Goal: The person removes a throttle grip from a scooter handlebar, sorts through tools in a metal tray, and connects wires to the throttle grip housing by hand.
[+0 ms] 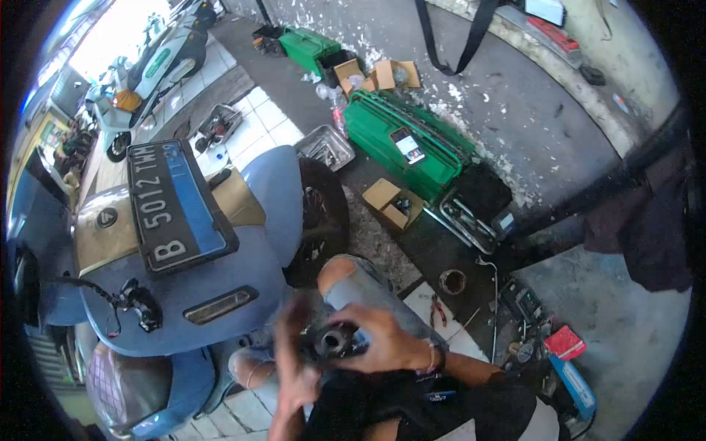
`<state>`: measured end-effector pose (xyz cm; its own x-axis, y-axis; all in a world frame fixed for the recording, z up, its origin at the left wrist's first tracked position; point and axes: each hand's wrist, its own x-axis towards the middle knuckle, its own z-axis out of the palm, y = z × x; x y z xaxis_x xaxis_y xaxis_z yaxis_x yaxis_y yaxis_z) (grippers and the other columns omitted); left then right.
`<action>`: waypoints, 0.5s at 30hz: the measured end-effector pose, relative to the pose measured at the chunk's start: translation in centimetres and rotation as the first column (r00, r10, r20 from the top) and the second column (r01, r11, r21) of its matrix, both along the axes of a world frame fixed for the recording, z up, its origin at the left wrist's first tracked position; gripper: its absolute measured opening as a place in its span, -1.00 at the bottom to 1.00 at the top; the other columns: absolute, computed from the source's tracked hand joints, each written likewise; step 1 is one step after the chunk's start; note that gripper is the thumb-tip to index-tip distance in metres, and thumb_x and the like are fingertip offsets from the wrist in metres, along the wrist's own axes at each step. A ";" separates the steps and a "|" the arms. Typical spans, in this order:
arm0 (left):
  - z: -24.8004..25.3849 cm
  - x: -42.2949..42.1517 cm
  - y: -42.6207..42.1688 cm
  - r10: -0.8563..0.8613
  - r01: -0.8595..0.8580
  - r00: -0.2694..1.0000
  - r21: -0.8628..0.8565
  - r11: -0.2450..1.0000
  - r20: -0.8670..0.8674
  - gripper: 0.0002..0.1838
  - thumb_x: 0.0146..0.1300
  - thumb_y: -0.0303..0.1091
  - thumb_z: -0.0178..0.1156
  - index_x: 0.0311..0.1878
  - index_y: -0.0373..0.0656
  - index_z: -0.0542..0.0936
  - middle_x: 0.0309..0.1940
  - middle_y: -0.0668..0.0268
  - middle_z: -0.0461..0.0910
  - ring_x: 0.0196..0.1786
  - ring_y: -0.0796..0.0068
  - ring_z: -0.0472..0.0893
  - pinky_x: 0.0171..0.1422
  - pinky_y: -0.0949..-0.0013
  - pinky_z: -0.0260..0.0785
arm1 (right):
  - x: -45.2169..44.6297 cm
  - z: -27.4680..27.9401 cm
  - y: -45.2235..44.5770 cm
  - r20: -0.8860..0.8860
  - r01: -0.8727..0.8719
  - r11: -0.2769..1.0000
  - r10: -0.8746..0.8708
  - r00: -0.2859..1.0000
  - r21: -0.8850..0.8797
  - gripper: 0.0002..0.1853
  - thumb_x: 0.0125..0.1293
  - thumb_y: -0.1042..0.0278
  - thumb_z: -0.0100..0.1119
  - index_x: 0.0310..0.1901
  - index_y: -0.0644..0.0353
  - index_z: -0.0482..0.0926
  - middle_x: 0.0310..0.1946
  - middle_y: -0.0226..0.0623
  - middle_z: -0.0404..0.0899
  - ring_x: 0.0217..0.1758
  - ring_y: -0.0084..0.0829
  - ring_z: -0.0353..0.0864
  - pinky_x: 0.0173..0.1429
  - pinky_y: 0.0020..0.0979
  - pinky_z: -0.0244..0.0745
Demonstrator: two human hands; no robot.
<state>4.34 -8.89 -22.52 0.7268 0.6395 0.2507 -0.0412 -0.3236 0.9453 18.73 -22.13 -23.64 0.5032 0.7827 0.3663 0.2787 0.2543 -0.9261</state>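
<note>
A dark, round mechanical part [333, 340] with a hole through its middle is held over my lap. My right hand [382, 342] curls its thumb and fingers around the part's right side. At the part's left edge is my left hand [298, 360], smeared by motion; its fingers cannot be made out, nor whether they touch the part. To my left stands a blue scooter [213, 287] with a number plate [173, 202] on its front panel. A black switch unit on a cable [140, 305] hangs in front of that panel.
A green metal toolbox [390, 136] carries a phone [407, 145]. Nearby are a cardboard box of small parts [379, 195] and a metal tray [332, 140]. Red-handled pliers [438, 312], a metal ring [452, 281] and a long metal rod [495, 309] lie to my right.
</note>
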 end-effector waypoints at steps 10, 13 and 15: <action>-12.5 -1.1 1.1 -0.225 -0.234 0.823 -0.672 0.703 -0.522 -0.42 0.67 0.02 -0.01 0.39 -0.33 0.49 -0.28 0.37 0.66 -0.36 0.66 0.45 -0.28 0.46 0.32 | 18.9 -7.8 5.9 -0.056 -0.544 0.712 0.584 0.810 -0.444 -0.11 0.22 -0.02 0.62 0.46 0.32 0.46 0.15 0.11 0.71 0.16 -0.05 0.77 0.23 -0.09 0.66; -18.3 -0.2 1.4 -0.140 -0.345 0.813 -0.662 0.665 -0.565 -0.41 0.62 0.15 0.01 0.20 -0.29 0.59 -0.32 0.35 0.66 -0.37 0.61 0.47 -0.27 0.40 0.30 | 28.2 -20.4 12.2 -0.294 -0.018 0.903 -0.121 0.948 -0.429 -0.39 0.48 0.00 0.41 0.36 0.27 0.58 -0.17 -0.18 0.84 -0.07 -0.20 0.83 0.07 -0.22 0.68; -22.2 -0.7 1.4 -0.079 -0.369 0.831 -0.652 0.663 -0.550 -0.32 0.58 0.31 0.02 -0.02 -0.24 0.66 -0.41 0.32 0.59 -0.37 0.53 0.53 -0.27 0.33 0.38 | 33.9 -30.6 16.4 -0.044 0.188 0.726 -0.288 0.957 -0.662 -0.44 0.49 0.10 0.38 0.36 0.26 0.57 0.00 -0.08 0.81 0.05 -0.08 0.80 0.17 -0.15 0.66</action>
<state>3.62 -7.47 -44.67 0.4725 0.5530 -0.6862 0.4785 0.4929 0.7267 52.59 -5.78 -54.26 0.7099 0.6522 -0.2658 0.1086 -0.4743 -0.8736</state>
